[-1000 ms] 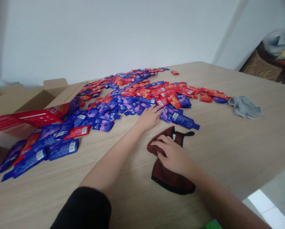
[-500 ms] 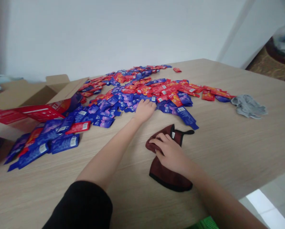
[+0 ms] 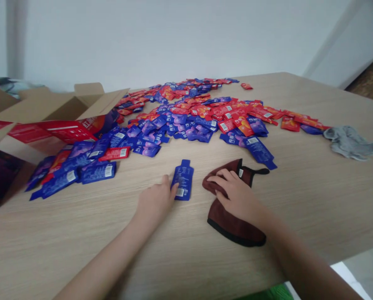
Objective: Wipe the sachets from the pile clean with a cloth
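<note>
A flat blue sachet (image 3: 183,181) with a narrow neck and a white barcode is pinched at its left edge by my left hand (image 3: 156,198). It is low over the table or lying on it; which one, I cannot tell. To the right, my right hand (image 3: 236,191) has its bent fingers gripping the middle of a dark brown cloth (image 3: 233,223) with black edging and a black loop. The cloth is bunched under that hand, and its part beneath the palm is hidden. Beyond both hands spreads a pile of blue and red sachets (image 3: 201,121).
An open cardboard box (image 3: 61,127) with red printed sides stands at the left, with several sachets (image 3: 76,160) beside it. A crumpled grey cloth (image 3: 350,141) lies at the right. Behind the wooden table (image 3: 311,196) is a pale wall (image 3: 186,41).
My left hand has come back from the pile toward me, bringing a blue sachet to the open table left of the brown cloth. My right hand stays on the cloth. The view has shifted slightly.
</note>
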Tool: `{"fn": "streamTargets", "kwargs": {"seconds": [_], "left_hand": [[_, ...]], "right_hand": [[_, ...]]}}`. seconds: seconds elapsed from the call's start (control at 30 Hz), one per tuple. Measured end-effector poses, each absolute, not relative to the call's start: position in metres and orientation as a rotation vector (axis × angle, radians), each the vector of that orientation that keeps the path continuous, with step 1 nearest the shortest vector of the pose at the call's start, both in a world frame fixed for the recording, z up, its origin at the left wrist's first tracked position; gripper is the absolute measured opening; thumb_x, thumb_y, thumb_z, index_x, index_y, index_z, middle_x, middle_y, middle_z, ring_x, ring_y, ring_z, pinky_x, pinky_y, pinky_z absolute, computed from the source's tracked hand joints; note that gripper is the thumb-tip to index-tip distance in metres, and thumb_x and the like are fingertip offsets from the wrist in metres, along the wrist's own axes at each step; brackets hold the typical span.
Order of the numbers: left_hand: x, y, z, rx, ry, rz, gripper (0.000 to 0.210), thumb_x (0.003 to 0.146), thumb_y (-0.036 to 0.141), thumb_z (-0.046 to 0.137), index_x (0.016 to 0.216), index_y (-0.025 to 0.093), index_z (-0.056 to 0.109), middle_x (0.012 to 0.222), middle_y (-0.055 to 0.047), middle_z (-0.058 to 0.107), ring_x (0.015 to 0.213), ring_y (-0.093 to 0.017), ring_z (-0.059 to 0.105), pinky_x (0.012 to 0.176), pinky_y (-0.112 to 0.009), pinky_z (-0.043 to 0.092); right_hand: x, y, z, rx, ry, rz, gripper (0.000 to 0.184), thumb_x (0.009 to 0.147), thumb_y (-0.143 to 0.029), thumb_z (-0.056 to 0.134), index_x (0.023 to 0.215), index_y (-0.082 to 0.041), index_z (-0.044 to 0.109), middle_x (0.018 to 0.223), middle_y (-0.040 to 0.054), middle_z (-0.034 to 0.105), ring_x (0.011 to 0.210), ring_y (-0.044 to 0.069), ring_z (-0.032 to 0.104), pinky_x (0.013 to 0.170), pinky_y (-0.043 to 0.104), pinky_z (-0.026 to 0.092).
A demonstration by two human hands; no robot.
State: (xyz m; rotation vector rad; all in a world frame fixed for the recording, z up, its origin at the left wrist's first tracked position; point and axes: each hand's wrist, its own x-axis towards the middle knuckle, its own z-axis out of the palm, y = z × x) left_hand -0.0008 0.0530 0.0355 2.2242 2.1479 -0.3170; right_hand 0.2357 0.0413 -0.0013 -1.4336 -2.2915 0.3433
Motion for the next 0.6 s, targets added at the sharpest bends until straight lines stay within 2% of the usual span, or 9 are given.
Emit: {"fn": "streamTargets", "kwargs": {"seconds": [0.07, 0.1, 0.2, 0.23, 0.3, 0.37, 0.43, 0.6], "left_hand": [[-0.016, 0.050, 0.038, 2.318, 2.071, -0.217, 0.039, 0.098, 0.042, 0.036, 0.124, 0.018, 0.053, 0.092, -0.013, 0.072, 0.083, -0.031, 0.070, 0.069, -0.040, 0.051], [-0.024, 0.050, 0.037, 2.446, 1.947, -0.106, 0.036, 0.098, 0.039, 0.037, 0.125, 0.020, 0.053, 0.104, -0.012, 0.070, 0.094, -0.029, 0.068, 0.077, -0.040, 0.051], [-0.038, 0.049, 0.024, 2.813, 1.368, 0.134, 0.035, 0.098, 0.029, 0.040, 0.130, 0.027, 0.052, 0.139, -0.006, 0.053, 0.129, -0.025, 0.046, 0.101, -0.040, 0.040], [-0.037, 0.047, 0.018, 2.852, 1.285, 0.155, 0.037, 0.098, 0.026, 0.040, 0.133, 0.027, 0.050, 0.142, -0.006, 0.050, 0.132, -0.025, 0.043, 0.103, -0.040, 0.038], [-0.029, 0.037, 0.012, 2.841, 1.365, 0.160, 0.040, 0.098, 0.029, 0.041, 0.136, 0.023, 0.049, 0.139, -0.009, 0.052, 0.124, -0.028, 0.048, 0.099, -0.043, 0.040], [-0.018, 0.028, 0.014, 2.788, 1.458, 0.117, 0.043, 0.096, 0.045, 0.044, 0.130, 0.022, 0.055, 0.124, -0.012, 0.059, 0.108, -0.029, 0.056, 0.088, -0.044, 0.045], [-0.012, 0.024, 0.022, 2.786, 1.410, 0.137, 0.041, 0.096, 0.048, 0.042, 0.124, 0.023, 0.059, 0.114, -0.010, 0.063, 0.100, -0.027, 0.059, 0.083, -0.041, 0.045], [-0.038, 0.040, 0.019, 2.831, 1.563, 0.163, 0.033, 0.095, 0.019, 0.044, 0.124, 0.020, 0.060, 0.131, -0.010, 0.061, 0.118, -0.028, 0.053, 0.090, -0.043, 0.043]], "right_hand": [[0.235, 0.041, -0.001, -1.458, -2.294, 0.321, 0.037, 0.082, -0.012, 0.050, 0.116, -0.026, 0.061, 0.112, 0.0076, 0.056, 0.099, 0.024, 0.051, 0.087, 0.043, 0.048], [0.234, 0.041, -0.001, -1.476, -2.298, 0.308, 0.037, 0.082, -0.013, 0.050, 0.115, -0.026, 0.061, 0.112, 0.0075, 0.056, 0.099, 0.024, 0.051, 0.087, 0.043, 0.048], [0.230, 0.042, -0.001, -1.519, -2.308, 0.271, 0.036, 0.082, -0.014, 0.049, 0.114, -0.026, 0.060, 0.113, 0.0079, 0.055, 0.101, 0.025, 0.051, 0.087, 0.043, 0.048], [0.229, 0.043, -0.001, -1.529, -2.301, 0.264, 0.035, 0.082, -0.014, 0.049, 0.113, -0.026, 0.060, 0.113, 0.0080, 0.055, 0.102, 0.025, 0.051, 0.086, 0.043, 0.049], [0.228, 0.046, -0.002, -1.548, -2.259, 0.268, 0.035, 0.083, -0.014, 0.049, 0.113, -0.026, 0.060, 0.113, 0.0079, 0.055, 0.104, 0.026, 0.052, 0.085, 0.043, 0.050], [0.230, 0.050, -0.005, -1.563, -2.194, 0.284, 0.034, 0.084, -0.015, 0.048, 0.114, -0.027, 0.059, 0.113, 0.0074, 0.056, 0.105, 0.026, 0.052, 0.085, 0.043, 0.050], [0.232, 0.054, -0.008, -1.575, -2.144, 0.290, 0.033, 0.085, -0.016, 0.048, 0.114, -0.026, 0.059, 0.113, 0.0074, 0.056, 0.106, 0.026, 0.052, 0.085, 0.044, 0.050], [0.236, 0.056, -0.012, -1.580, -2.188, 0.226, 0.034, 0.084, -0.018, 0.049, 0.115, -0.026, 0.059, 0.112, 0.0083, 0.057, 0.104, 0.028, 0.053, 0.084, 0.047, 0.050]]}}
